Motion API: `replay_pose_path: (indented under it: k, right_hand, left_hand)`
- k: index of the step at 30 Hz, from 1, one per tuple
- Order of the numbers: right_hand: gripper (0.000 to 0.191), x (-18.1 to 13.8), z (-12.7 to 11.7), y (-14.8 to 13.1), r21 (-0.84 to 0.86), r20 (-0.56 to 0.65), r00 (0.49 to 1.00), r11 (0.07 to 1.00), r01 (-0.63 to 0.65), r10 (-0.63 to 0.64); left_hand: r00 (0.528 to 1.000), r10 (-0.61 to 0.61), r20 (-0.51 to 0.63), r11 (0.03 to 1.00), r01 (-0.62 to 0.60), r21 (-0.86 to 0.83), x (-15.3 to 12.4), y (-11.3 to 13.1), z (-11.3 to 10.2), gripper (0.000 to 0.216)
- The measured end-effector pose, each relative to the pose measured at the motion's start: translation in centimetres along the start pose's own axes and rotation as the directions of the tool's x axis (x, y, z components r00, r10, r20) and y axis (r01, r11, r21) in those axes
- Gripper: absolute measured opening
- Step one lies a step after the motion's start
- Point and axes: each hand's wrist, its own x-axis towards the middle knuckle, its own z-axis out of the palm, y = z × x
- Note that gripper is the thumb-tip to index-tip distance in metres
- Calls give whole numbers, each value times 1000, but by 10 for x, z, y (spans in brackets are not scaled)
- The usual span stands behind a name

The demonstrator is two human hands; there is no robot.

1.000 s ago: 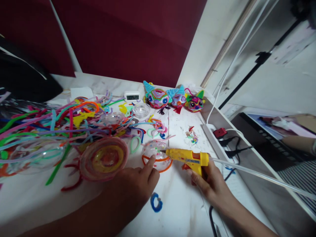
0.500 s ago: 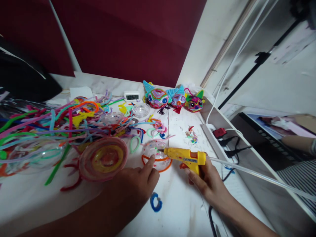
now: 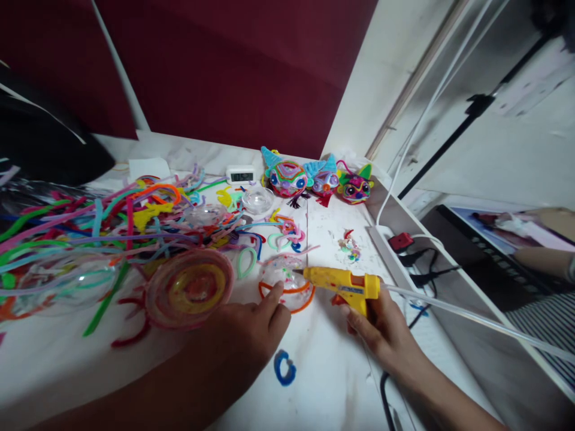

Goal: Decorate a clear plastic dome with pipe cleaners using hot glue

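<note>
My right hand (image 3: pixel 381 329) is closed round the grip of a yellow glue gun (image 3: pixel 341 285) with a clear glue stick sticking out behind. Its nozzle touches a clear plastic half-dome (image 3: pixel 284 281) ringed with an orange pipe cleaner. My left hand (image 3: pixel 247 332) is curled, with the forefinger stretched out and pressing on the dome's near rim. A larger dome wound with pink and yellow pipe cleaners (image 3: pixel 189 290) lies just left of that hand. A small blue pipe-cleaner curl (image 3: pixel 285 367) lies on the table near my left wrist.
A big tangle of coloured pipe cleaners (image 3: pixel 90 233) covers the table's left half. Three finished pipe-cleaner faces (image 3: pixel 318 179) and a small white clock (image 3: pixel 240 175) stand at the back. A power strip with a red plug (image 3: pixel 399 242) runs along the right edge.
The glue gun has shifted slightly right and down along the dome. My left hand has stayed on the rim.
</note>
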Motion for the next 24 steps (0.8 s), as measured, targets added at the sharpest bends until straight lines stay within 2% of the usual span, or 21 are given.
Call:
replay_pose_path:
  k: [2,6,10,15,24]
  right_hand:
    - [26,1,1,-1,-1,-7,1000,1000,-1,1]
    - [25,2,3,-2,15,11,1000,1000,20,-20]
    - [28,1,2,-1,50,45,999,998,24,-27]
    - [29,0,1,-1,34,44,999,999,24,-25]
    - [25,5,4,-3,64,31,999,998,30,-32]
  left_hand:
    - [999,-26,-20,999,25,-35,-1,-1,3,24]
    - [985,-116,-130,988,101,-121,-1,-7,10,28]
    - [968,-160,-194,974,123,-191,2,-17,6,25]
    - [960,-192,-205,976,164,-145,7,-29,-5,19]
    - [946,-259,-195,958,226,-179,15,-37,-7,19]
